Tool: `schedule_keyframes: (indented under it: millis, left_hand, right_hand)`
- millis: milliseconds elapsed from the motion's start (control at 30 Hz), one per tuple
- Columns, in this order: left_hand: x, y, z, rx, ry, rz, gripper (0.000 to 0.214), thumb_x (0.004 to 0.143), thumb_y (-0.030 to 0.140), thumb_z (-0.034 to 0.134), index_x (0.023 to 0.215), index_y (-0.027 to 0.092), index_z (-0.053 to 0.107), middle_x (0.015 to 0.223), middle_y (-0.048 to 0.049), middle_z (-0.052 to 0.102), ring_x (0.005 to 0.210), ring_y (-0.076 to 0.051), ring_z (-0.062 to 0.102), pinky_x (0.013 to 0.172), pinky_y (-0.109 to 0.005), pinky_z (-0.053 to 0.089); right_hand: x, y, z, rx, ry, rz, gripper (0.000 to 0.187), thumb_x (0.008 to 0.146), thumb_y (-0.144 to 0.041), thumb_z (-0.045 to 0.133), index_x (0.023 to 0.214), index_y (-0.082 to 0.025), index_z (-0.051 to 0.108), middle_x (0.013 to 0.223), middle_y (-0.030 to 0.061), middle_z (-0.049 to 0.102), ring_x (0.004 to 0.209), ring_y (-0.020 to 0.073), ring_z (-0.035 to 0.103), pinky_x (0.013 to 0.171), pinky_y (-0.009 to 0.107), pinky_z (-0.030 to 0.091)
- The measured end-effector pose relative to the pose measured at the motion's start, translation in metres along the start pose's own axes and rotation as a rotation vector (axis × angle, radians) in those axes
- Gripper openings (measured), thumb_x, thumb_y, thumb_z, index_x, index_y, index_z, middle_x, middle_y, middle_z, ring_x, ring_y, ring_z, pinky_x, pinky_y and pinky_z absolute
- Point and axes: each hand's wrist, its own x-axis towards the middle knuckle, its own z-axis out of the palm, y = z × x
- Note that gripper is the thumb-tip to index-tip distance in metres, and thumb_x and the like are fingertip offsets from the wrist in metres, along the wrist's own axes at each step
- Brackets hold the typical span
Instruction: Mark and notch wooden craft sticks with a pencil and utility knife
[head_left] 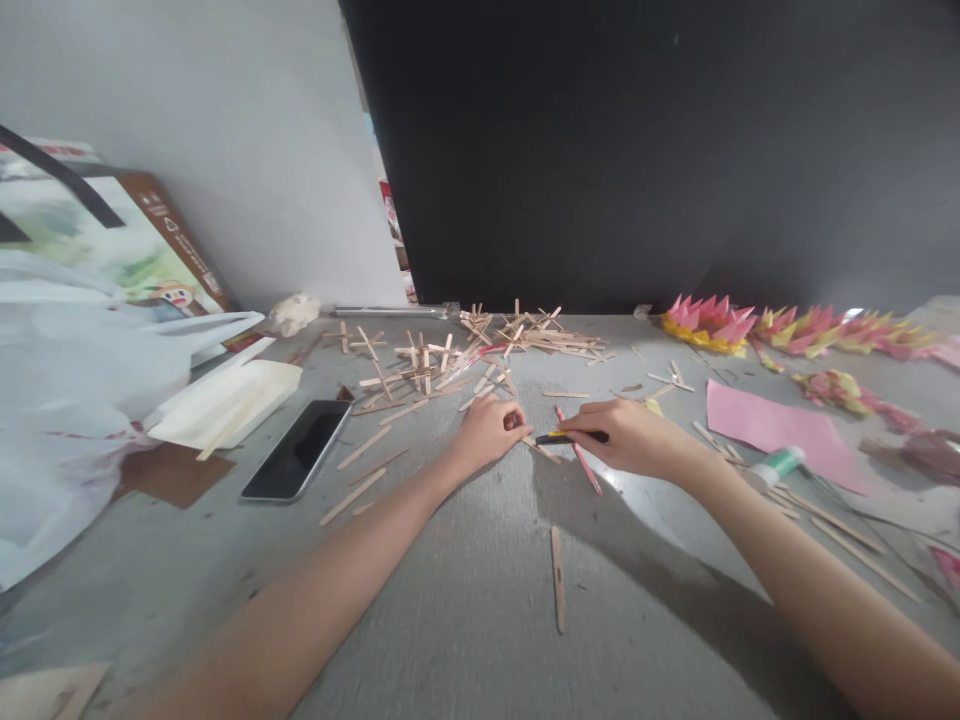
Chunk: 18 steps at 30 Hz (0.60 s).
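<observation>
Thumb and forefinger of my left hand [487, 432] pinch together at the upper end of a short wooden stick [543, 451], which lies slantwise on the counter [450, 620] at the middle of the frame. My right hand [634, 435], just right of there, is closed around a yellow and black cutter [561, 437], its tip pointing left, close to the wood; whether the two touch, I can't tell. A red-patterned strip [589, 471] runs beside my right fingers, and a longer wooden stick [558, 580] lies by itself near the bottom centre. Beyond my hands spreads a heap of crossed sticks [425, 365], some standing up off the surface. Left of my forearm are loose sticks [364, 447] and a dark-screened phone [296, 450]. At far left I have a white plastic bag [82, 380] and a cream paper tray [255, 395]. Over on the right I see a pink sheet [784, 432], a green-and-white tube [776, 467] at its lower edge, and pink and yellow paper flowers [709, 325] further back, before a black panel [637, 150]
</observation>
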Motion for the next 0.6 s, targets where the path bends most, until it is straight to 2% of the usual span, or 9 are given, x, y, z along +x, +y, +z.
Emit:
schedule_keyframes:
  millis: [600]
  left_hand:
    - [0.0002,0.0,0.0002,0.012,-0.011,-0.014,0.02,0.087,0.038,0.076,0.077,0.022,0.071,0.072,-0.0009,0.067,0.081,-0.021,0.059,0.076,-0.032,0.04]
  right_hand:
    - [-0.0006,-0.0047,-0.0041,-0.046,-0.056,0.017,0.031,0.103,-0.023,0.051,0.113,-0.028,0.08,0.093,0.0027,0.076,0.077,0.0147,0.066,0.066,0.027,0.039]
